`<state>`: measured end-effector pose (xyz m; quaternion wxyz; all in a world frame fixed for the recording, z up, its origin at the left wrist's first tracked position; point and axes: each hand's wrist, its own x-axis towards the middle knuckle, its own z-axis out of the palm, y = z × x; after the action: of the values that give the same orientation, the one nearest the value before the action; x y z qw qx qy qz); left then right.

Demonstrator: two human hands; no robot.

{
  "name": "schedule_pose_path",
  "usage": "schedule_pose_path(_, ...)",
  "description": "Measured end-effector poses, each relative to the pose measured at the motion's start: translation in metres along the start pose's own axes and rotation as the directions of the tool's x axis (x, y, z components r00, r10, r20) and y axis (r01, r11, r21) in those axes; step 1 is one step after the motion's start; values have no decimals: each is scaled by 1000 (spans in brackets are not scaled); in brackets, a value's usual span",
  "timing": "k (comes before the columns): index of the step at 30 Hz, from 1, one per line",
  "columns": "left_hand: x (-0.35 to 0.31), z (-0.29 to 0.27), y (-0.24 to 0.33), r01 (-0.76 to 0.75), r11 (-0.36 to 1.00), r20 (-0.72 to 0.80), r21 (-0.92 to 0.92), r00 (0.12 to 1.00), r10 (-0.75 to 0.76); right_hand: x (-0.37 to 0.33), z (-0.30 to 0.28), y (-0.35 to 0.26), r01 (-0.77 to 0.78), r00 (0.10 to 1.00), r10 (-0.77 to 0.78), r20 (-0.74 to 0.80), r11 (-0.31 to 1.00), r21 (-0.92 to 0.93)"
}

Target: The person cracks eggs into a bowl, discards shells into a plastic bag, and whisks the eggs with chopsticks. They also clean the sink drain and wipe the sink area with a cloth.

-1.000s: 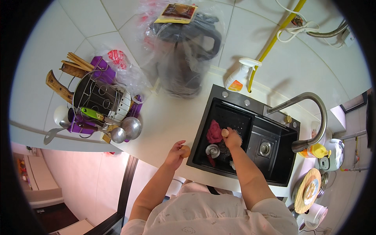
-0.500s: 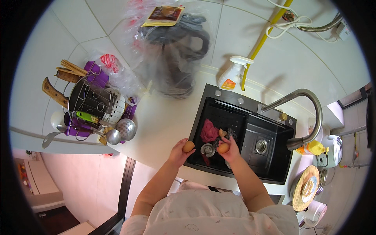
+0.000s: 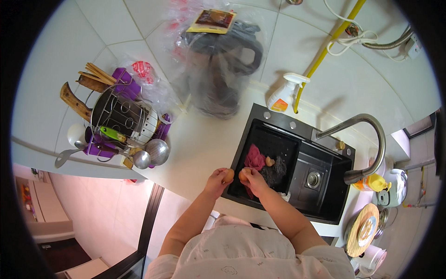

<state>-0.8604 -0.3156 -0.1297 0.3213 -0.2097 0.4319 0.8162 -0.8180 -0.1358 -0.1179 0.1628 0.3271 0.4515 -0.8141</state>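
From head view I see forearms angled inward, hands facing, just apart. Left hand: fingers curled round brown egg, at sink's left rim. Right hand: fingers bent onto second egg, above left basin; egg partly covered. Undersides of both grips hidden from me. Right hand blocks part of black sink. Beyond: pink cloth, shell piece; faucet arches at right.
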Motion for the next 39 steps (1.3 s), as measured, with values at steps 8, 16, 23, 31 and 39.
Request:
schedule_pose_path(8, -27, 23, 37, 150, 989, 106, -16, 983, -148, -23, 37, -27, 550, 822, -542, 177, 672, -496)
schedule_pose_path(16, -63, 21, 101, 28, 988, 430, 154, 898, -92, -31, 105, -61, 724, 687, -467, 556, 506, -469)
schedule_pose_path(23, -79, -26, 140, -65, 998, 414, 9, 909, 55, -29, 176, -102, 847, 529, -444, 723, 326, -419)
schedule_pose_path(31, -111, -79, 189, -249, 965, 154, -81, 954, 259, -67, 269, -274, 818, -1, -847, 531, -306, -486)
schedule_pose_path(39, -116, -91, 218, -267, 957, 172, -115, 943, 284, -24, 322, -422, 212, -1, -763, 646, -632, -746)
